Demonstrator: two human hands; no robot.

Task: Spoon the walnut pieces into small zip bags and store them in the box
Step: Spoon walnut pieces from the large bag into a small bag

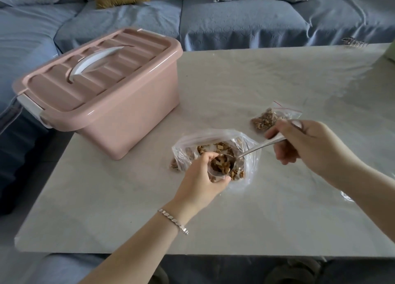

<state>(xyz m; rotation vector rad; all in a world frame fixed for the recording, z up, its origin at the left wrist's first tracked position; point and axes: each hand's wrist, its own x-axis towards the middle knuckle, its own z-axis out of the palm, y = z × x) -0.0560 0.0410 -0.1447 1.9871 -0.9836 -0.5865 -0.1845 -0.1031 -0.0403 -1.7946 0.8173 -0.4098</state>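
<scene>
Spooning now? Where are the hands and the nuts? — Listener

Yes. Mid-table point(277, 219), the left hand point(198, 181) curls round a small zip bag point(213, 176), thumb and fingers pinching its mouth open. The right hand point(303, 142) pinches the spoon point(256, 148) by its handle, and the loaded bowl sits at that mouth. Both hover over the big bag point(248, 155) of walnuts point(222, 146). — Describer

How will the little bag handle? — Listener

Likely limp, light and slick: thin film that folds shut if let go. It is best held at the stiffer zip rim, as here. The pieces look brittle and loose, so a tilted spoon may spill them. — Describer

And the rest? — Listener

A full bag point(264, 120) lies far right of the big one, just beyond the right hand. The pink box point(128, 117) stands far left, lid closed. Its rigid white handle looks like the natural grip. — Describer
</scene>
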